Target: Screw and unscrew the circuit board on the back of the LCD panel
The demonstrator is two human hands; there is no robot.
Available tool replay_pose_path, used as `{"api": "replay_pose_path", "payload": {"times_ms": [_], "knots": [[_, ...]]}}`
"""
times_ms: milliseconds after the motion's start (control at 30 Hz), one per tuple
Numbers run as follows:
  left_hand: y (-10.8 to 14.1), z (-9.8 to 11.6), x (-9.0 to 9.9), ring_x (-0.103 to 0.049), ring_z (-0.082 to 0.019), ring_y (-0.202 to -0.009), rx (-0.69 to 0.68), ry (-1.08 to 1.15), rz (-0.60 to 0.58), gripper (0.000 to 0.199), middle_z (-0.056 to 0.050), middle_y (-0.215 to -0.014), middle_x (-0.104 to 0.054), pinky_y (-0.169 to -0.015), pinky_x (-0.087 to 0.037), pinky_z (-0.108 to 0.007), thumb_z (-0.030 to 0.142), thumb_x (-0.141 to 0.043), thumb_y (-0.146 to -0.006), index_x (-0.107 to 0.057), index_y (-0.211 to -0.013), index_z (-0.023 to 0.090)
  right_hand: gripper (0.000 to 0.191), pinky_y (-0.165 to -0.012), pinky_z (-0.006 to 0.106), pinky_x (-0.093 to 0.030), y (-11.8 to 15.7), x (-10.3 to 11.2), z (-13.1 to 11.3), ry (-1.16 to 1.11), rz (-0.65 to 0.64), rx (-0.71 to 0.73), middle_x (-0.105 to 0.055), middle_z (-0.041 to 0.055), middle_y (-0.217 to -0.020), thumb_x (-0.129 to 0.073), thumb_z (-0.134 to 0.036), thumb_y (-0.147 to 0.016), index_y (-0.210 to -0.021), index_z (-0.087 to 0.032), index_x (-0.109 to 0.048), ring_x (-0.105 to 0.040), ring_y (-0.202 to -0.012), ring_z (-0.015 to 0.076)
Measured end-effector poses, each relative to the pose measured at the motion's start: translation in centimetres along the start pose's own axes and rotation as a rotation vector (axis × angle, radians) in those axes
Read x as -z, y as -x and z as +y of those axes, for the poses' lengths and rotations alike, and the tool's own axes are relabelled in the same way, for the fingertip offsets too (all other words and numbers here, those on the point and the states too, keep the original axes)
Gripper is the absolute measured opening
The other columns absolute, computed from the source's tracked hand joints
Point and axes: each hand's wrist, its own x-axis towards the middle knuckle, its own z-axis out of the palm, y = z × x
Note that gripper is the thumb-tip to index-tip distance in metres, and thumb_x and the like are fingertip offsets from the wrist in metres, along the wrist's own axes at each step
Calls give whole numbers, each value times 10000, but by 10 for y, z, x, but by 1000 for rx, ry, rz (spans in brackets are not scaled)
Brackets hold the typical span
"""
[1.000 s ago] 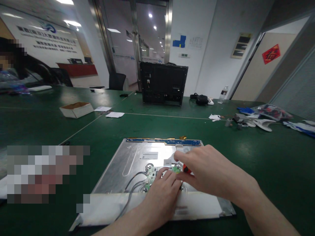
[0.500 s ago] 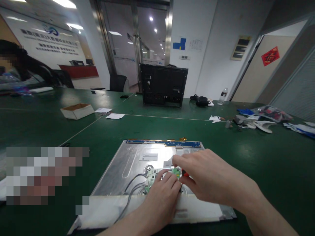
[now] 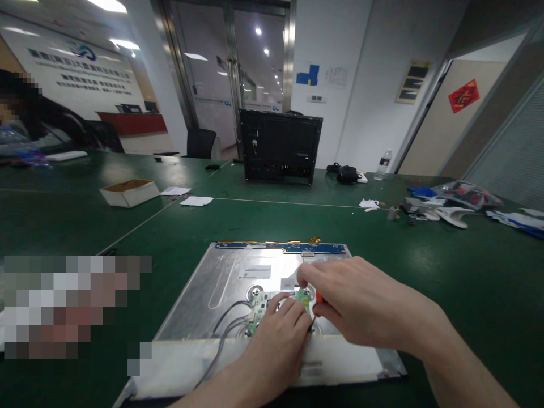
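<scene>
A silver display panel (image 3: 204,300) lies on the table with its back up, a white strip along its near side. At its middle is a green circuit board (image 3: 257,317), partly hidden by my hands. My left hand (image 3: 283,328) is closed over the board, its bent fingers pressed together and its thumb hidden. From the right, my right hand (image 3: 352,294) grips a screwdriver (image 3: 319,297) by its orange-red handle. The dark shaft slants down toward the board's near right corner, beside my left fingers; I cannot tell whether the tip sits on a screw.
Grey cables (image 3: 224,340) run from the board toward me. A blue strip board (image 3: 314,248) lines the panel's far edge. Farther off stand a black monitor housing (image 3: 280,147), a cardboard box (image 3: 130,194) and a water bottle (image 3: 383,165). Loose parts (image 3: 419,207) lie right; a person sits far left.
The view has shifted slightly. My right hand has turned a little around the screwdriver, and more of the orange-red handle shows. My left hand stays on the circuit board.
</scene>
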Motion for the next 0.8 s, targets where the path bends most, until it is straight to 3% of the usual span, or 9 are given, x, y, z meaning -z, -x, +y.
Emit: {"api": "replay_pose_path", "payload": {"times_ms": [133, 267, 367, 467, 533, 633, 800], "knots": [[1, -1, -1, -524, -243, -1005, -1, -4, -4, 245, -66, -1046, -607, -1023, -290, -459, 99, -500, -785, -561, -1009, 179, 230, -558, 268, -351, 2, 0, 0, -73, -11, 41, -648, 15, -909, -594, -166, -815, -1016, -208, -490, -587, -762, 171], [2, -2, -3, -524, -239, -1017, 0, 16, 28, 262, -52, -1049, -613, -1030, -289, -454, 97, -514, -777, -566, -1016, 190, 205, -525, 278, -347, -3, 0, -13, -27, -3, -165, -677, 24, -867, -616, -280, -840, -1009, -209, -523, -635, -745, 211], [3, -2, -4, -516, -241, -1044, -13, 26, 26, 298, -59, -1102, -610, -1043, -274, -460, 89, -505, -771, -554, -1049, 184, 202, -481, 280, -329, -9, 0, -23, 69, 3, -266, -691, 37, -786, -524, -388, -913, -998, -208, -560, -658, -681, 239], [2, -2, -3, -507, -248, -1059, -2, 33, 7, 283, -69, -1105, -609, -1036, -281, -457, 93, -489, -785, -549, -1049, 174, 261, -465, 274, -317, -12, 0, -24, 149, 11, -241, -679, 41, -709, -434, -412, -955, -931, -201, -584, -648, -612, 229], [2, -2, -1, -507, -248, -1055, 1, 30, -6, 260, -68, -1083, -610, -1032, -288, -449, 101, -489, -788, -554, -1028, 178, 200, -462, 266, -302, -10, -1, -19, 158, 15, -203, -668, 31, -690, -450, -346, -954, -914, -197, -577, -632, -583, 206], [1, -2, 0, -517, -242, -1022, -1, 19, -15, 273, -64, -1059, -609, -1028, -294, -447, 101, -494, -774, -556, -1027, 184, 63, -471, 271, -289, -4, -2, -8, 92, 34, -146, -669, 22, -745, -526, -238, -891, -935, -194, -541, -616, -609, 189], [1, -2, -2, -529, -242, -977, -13, 15, 3, 208, -62, -1004, -609, -1011, -312, -457, 127, -521, -775, -565, -970, 184, 156, -521, 268, -319, 4, 2, -2, -54, -3, -26, -657, 12, -848, -589, -177, -806, -932, -205, -502, -583, -677, 159]]}}
